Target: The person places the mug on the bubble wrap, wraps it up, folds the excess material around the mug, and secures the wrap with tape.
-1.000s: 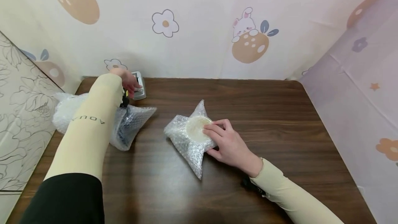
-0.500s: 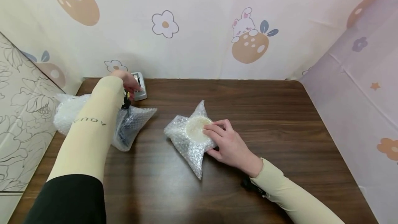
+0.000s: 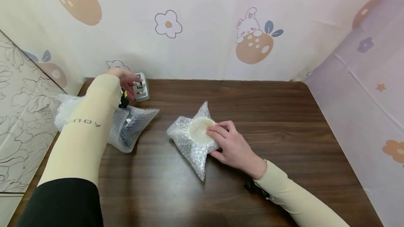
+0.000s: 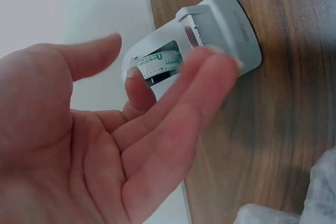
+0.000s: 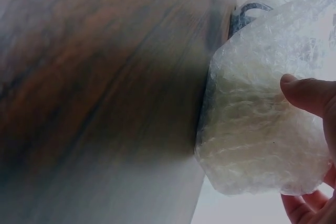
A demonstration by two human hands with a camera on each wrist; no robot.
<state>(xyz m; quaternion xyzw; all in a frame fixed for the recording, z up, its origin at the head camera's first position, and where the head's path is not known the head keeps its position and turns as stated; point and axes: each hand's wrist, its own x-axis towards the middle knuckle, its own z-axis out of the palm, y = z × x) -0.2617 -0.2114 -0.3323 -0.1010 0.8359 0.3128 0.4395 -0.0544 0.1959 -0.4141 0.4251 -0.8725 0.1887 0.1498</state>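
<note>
At the back left, my left hand (image 3: 126, 80) hovers at a grey tape dispenser (image 3: 144, 93). In the left wrist view its thumb stands away from the loosely extended fingers (image 4: 210, 85), which overlap the dispenser. A tape roll (image 4: 157, 64) with green print sits inside it. My right hand (image 3: 231, 146) holds a bubble-wrapped bundle (image 3: 189, 146) on the table, its wrap sticking out in pointed corners. A pale round face shows on its top. The right wrist view has the thumb (image 5: 307, 94) on one side of the pale bundle (image 5: 252, 135) and fingers on the other.
A bubble-wrapped parcel (image 3: 134, 127) with something dark inside lies left of the bundle, partly behind the left sleeve. White bubble wrap (image 3: 67, 111) lies farther left. A patterned curtain (image 3: 202, 52) rises along the back edge of the wooden table (image 3: 268, 104).
My left hand has drawn slightly left off the tape dispenser and its fingers have loosened, so more of the dispenser shows. The right hand and the bundle stay in place.
</note>
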